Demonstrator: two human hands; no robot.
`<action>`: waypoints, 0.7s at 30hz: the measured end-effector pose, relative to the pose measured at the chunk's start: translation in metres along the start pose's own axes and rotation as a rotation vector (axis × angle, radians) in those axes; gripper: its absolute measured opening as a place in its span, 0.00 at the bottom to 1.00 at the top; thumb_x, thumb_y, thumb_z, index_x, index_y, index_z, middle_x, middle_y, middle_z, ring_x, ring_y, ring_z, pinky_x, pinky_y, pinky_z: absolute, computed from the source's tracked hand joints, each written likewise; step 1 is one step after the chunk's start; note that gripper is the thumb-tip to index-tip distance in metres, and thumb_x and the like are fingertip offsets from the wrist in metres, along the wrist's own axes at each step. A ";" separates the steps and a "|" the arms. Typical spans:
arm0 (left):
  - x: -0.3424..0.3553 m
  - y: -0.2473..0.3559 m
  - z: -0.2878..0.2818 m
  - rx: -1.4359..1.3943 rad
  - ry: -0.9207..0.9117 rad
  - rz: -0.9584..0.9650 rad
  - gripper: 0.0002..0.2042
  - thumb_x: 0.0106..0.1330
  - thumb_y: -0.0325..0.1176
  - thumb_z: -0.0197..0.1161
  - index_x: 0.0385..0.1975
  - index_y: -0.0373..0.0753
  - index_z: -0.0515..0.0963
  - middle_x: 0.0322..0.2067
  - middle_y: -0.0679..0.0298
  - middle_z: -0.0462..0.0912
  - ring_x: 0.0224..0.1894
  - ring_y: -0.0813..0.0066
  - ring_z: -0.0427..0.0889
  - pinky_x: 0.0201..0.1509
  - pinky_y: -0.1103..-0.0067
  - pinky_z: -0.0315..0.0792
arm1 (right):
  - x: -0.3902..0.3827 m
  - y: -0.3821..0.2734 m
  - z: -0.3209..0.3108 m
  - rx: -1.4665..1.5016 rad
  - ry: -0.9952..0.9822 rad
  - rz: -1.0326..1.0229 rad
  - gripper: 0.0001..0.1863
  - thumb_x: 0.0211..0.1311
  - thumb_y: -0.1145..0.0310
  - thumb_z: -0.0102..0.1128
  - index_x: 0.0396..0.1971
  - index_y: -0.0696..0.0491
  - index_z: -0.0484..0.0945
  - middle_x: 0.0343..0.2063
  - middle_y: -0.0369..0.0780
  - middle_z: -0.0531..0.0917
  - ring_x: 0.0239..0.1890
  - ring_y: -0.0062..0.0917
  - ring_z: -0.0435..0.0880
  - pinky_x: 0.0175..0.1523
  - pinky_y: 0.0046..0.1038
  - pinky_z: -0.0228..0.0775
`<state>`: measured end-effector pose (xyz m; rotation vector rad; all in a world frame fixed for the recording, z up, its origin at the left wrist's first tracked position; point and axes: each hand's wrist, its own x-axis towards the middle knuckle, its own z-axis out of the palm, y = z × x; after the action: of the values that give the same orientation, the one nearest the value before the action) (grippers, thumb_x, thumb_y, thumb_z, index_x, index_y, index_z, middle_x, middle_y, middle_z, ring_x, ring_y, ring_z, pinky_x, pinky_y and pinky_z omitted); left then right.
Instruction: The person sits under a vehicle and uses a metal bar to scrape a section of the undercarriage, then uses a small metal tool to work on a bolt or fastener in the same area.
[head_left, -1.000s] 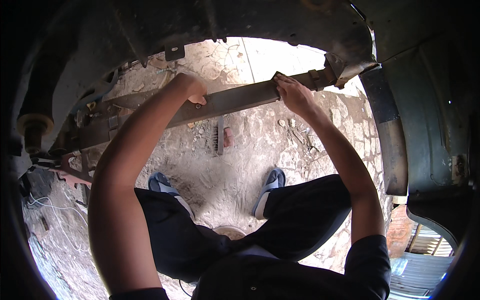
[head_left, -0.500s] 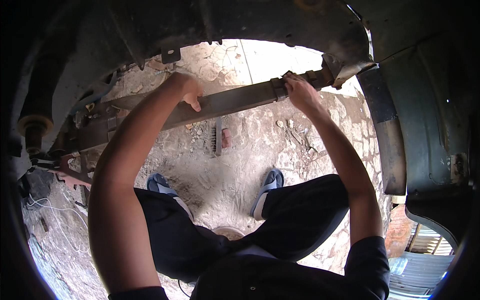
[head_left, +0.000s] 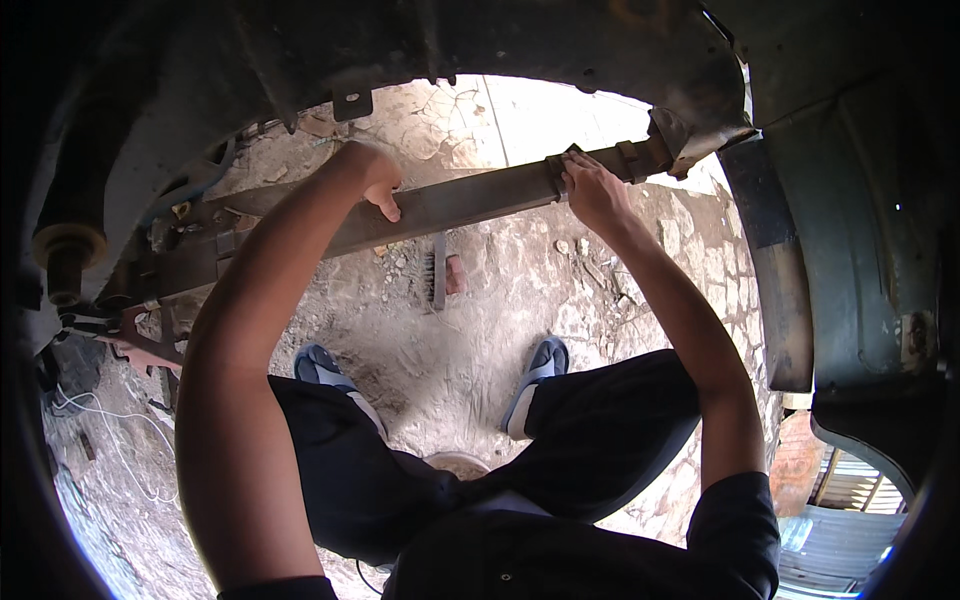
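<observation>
Slid right hand (head_left: pixel 597 192) slightly right in the head view since a second ago, along the metal bar (head_left: pixel 470 202) spanning left to right beyond the sandals (head_left: pixel 322 366), baring a band (head_left: pixel 556 178), apparently working lengthwise. Drew left hand (head_left: pixel 378 180) left. Rests right fingers (head_left: pixel 580 168) on the bar; impossible to judge either grip.
</observation>
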<state>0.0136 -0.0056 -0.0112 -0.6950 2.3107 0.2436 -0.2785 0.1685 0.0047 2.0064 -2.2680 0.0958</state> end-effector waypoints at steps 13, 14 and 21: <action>-0.016 0.004 -0.007 0.001 0.002 -0.027 0.37 0.54 0.63 0.63 0.60 0.46 0.71 0.57 0.57 0.76 0.59 0.58 0.74 0.58 0.65 0.71 | -0.003 -0.011 -0.016 0.130 -0.061 -0.087 0.19 0.69 0.66 0.45 0.54 0.58 0.75 0.58 0.43 0.76 0.62 0.30 0.72 0.66 0.31 0.65; -0.017 0.001 -0.003 0.002 0.020 -0.022 0.36 0.54 0.63 0.64 0.59 0.46 0.73 0.56 0.57 0.77 0.59 0.58 0.75 0.58 0.65 0.71 | -0.001 -0.011 -0.021 0.154 -0.077 -0.025 0.18 0.69 0.66 0.46 0.54 0.57 0.75 0.58 0.43 0.75 0.62 0.31 0.72 0.65 0.31 0.66; -0.010 -0.001 0.001 -0.029 0.076 -0.037 0.35 0.53 0.61 0.66 0.57 0.46 0.74 0.56 0.58 0.77 0.59 0.59 0.75 0.58 0.67 0.71 | 0.005 0.002 0.000 -0.307 -0.093 -0.120 0.18 0.69 0.71 0.43 0.54 0.58 0.75 0.59 0.44 0.74 0.64 0.32 0.70 0.67 0.31 0.64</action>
<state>0.0205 -0.0021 -0.0054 -0.7729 2.3681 0.2383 -0.2814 0.1641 0.0049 2.0105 -2.0543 -0.3414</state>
